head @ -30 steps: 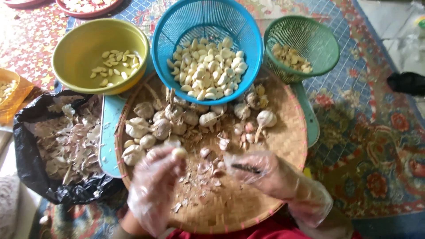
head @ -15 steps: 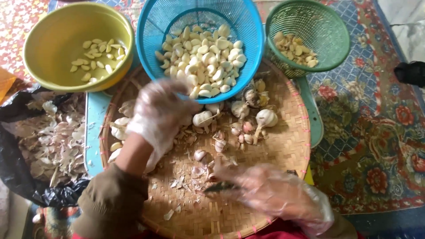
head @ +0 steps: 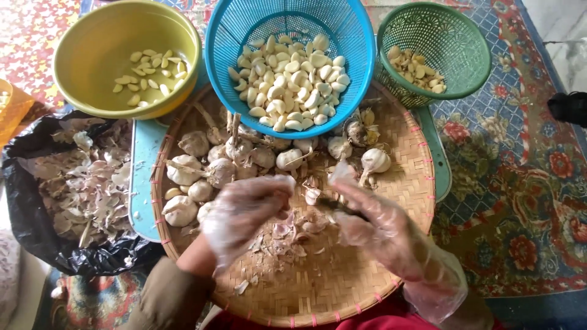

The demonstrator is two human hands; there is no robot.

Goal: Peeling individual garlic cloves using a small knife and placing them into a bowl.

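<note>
Head view, gloved left hand [head: 244,211] and right hand [head: 376,223] over woven tray [head: 342,281], right fingers closed on a small knife [head: 339,208], left fingers curled, hold unclear, clove [head: 312,196] between them, garlic bulbs [head: 232,162] behind, three containers: yellow bowl [head: 92,55], blue basket [head: 226,36], green basket [head: 465,49], black bag [head: 36,214] of skins left.
</note>
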